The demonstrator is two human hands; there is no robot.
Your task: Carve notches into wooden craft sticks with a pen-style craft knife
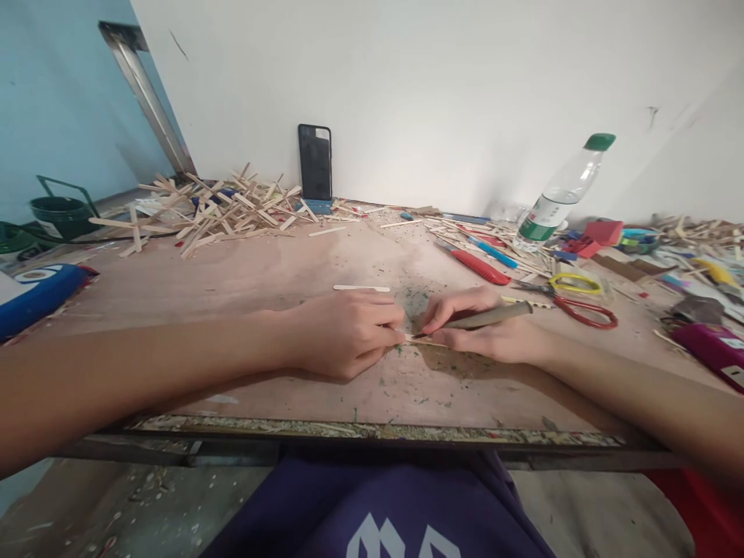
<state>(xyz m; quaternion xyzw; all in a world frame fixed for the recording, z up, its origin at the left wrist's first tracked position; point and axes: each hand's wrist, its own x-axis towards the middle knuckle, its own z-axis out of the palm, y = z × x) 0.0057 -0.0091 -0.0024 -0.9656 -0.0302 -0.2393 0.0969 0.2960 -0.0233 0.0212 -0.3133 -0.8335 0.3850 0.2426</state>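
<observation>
My left hand (357, 329) is closed, its fingertips pinching one end of a thin wooden craft stick (433, 342) close to the tabletop. My right hand (488, 329) grips a craft knife (494, 316) with a greyish-brown handle, which slants up to the right. Its dark narrow tip rests at the stick beside my left fingertips. The right fingers also lie against the stick's other end, partly hiding it. Just beyond the hands lies a loose craft stick (361, 288). Green shavings (401, 353) are scattered on the wood around the fingertips.
Behind stand a phone (315, 163), a heap of craft sticks (232, 205) and a plastic bottle (561, 198). To the right lie a red utility knife (480, 266), scissors (573, 298) and a purple pouch (712, 349). A blue packet (43, 298) lies left. The table's front edge (372, 431) holds debris.
</observation>
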